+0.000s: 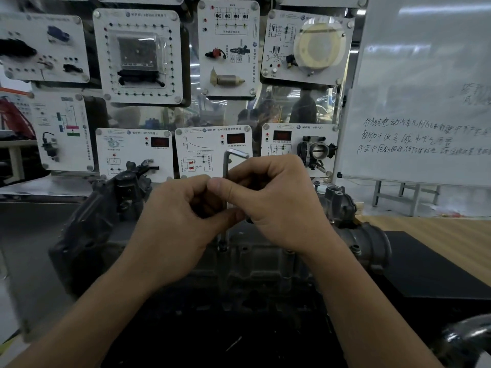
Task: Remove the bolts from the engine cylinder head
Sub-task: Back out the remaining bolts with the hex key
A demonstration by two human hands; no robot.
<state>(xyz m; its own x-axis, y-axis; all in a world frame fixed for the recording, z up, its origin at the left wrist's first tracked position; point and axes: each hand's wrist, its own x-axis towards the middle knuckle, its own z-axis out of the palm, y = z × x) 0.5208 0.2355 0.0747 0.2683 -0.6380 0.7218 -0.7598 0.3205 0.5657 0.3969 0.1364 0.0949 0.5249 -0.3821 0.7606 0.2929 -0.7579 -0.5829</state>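
Note:
A dark grey engine cylinder head point(255, 258) lies across the bench in front of me. An L-shaped hex key point(226, 166) stands upright, its lower end meeting a bolt point(222, 245) on top of the head. My left hand point(175, 224) pinches the key's vertical shaft between thumb and curled fingers. My right hand point(276, 205) is curled round the key just below its bend, thumb pointing left against my left hand. Most of the shaft is hidden behind both hands.
A black intake part point(111, 213) rises at the head's left end and a round duct point(372, 245) at its right. Behind stands a wall of training panels point(138, 57). A whiteboard point(425, 102) is at the right, above a wooden tabletop point(438, 235).

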